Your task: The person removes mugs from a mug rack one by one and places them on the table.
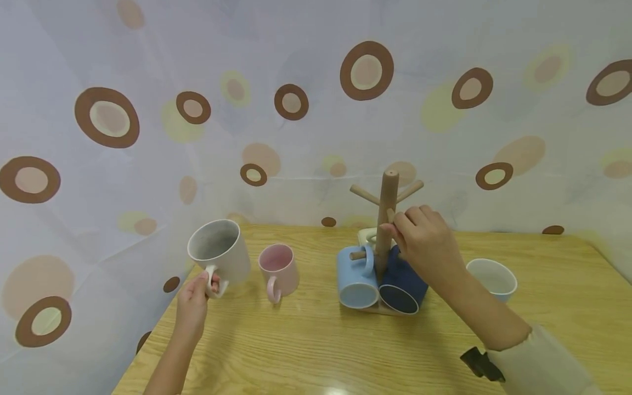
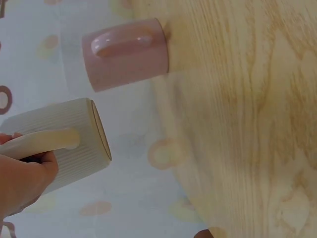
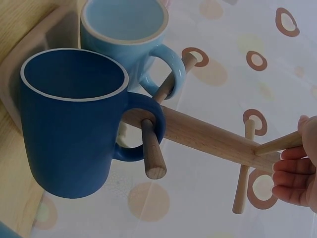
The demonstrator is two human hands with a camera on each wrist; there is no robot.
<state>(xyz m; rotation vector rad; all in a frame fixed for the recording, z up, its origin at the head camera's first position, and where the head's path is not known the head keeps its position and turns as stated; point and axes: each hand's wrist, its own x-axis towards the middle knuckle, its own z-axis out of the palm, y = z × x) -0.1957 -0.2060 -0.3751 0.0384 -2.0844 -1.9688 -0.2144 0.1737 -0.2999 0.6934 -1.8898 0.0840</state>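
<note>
White mug (image 1: pixel 236 263) has its handle (image 2: pixel 59 140) pinched by left fingers (image 2: pixel 49 164); right fingers (image 3: pixel 290 179) pinch a partly hidden peg (image 3: pixel 278 145).

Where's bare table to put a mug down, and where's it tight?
Bare table shows between the pink mug and light blue mug, and in front of both. Crowded: the wooden stand, with the dark blue mug hanging there too and the right hand gripping a peg.

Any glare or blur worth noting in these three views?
Head: a bright glare spot on the table, at the picture's bottom edge; left wrist: the table's edge looks smeared and see-through, though the held white mug looks distinct; right wrist: the navy mug looks crisp.
</note>
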